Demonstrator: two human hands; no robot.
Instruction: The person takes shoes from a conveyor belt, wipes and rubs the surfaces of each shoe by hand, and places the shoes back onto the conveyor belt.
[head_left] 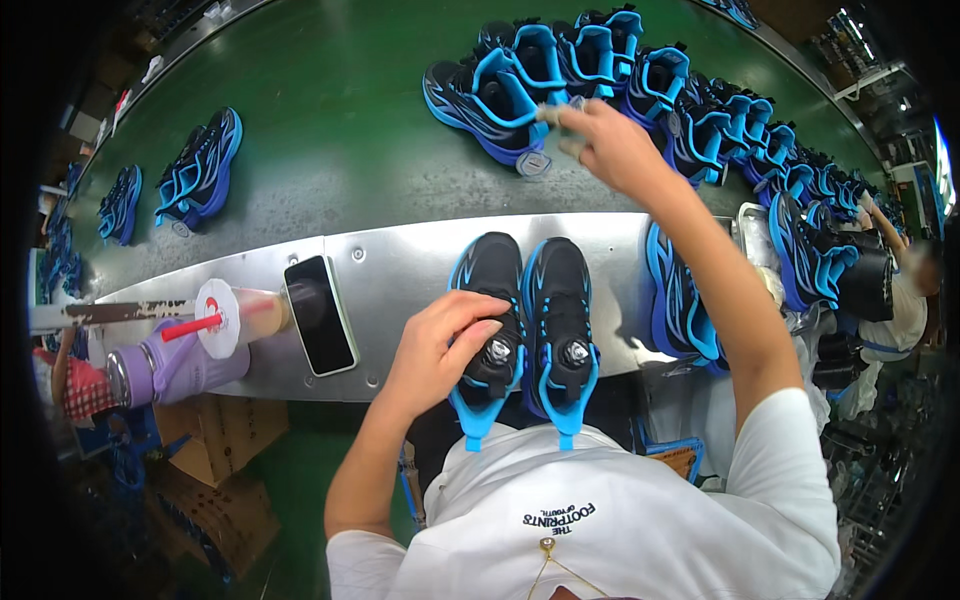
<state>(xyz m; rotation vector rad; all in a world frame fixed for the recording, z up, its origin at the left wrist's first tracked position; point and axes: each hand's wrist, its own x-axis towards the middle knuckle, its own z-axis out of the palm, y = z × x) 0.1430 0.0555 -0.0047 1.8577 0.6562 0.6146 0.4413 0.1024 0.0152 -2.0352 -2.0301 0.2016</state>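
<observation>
A pair of black and blue sneakers stands on the metal ledge right in front of me, toes pointing away: a left shoe (pixel 486 265) and a right shoe (pixel 558 275), each with a round dial on its tongue. My left hand (pixel 435 345) grips the upper of the left shoe, thumb and fingers beside the dial. Farther off, my right hand (pixel 615 145) reaches over the green belt with its fingers apart and slightly blurred. Pale covers sit on some of its fingertips, which are at the heel of a matching sneaker (pixel 462 105); contact is unclear.
More sneakers (pixel 700 140) line the green belt (pixel 330 130) to the right, and several stand at its far left. On the metal ledge (pixel 400 260) lie a phone (pixel 320 315) and a cup with a red straw (pixel 262 315). A purple bottle (pixel 200 365) is beside them. Another person (pixel 895 310) is at right.
</observation>
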